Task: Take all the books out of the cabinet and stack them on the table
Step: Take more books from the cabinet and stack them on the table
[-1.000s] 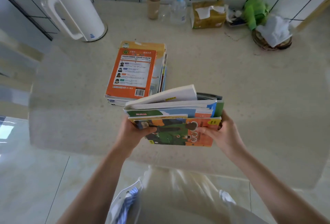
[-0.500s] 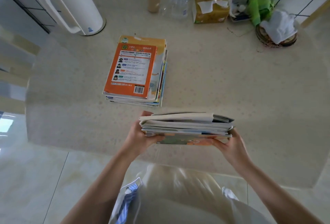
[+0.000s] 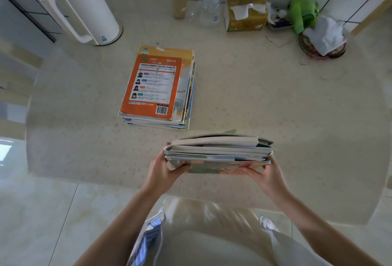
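Tipped from cover-up to nearly flat within the last second: a bundle of books (image 3: 219, 153), edges toward the camera, gripped at its left end by the left hand (image 3: 163, 169) and at its right end by the right hand (image 3: 262, 173), fingers curled under and thumbs over. Held above the near part of the table (image 3: 275, 100), just short of the existing stack (image 3: 158, 89) with its orange cover (cabinet out of view). Levelled and squared, so probably ready for setting down on that stack or beside it; loose top covers likely to slide if tilted.
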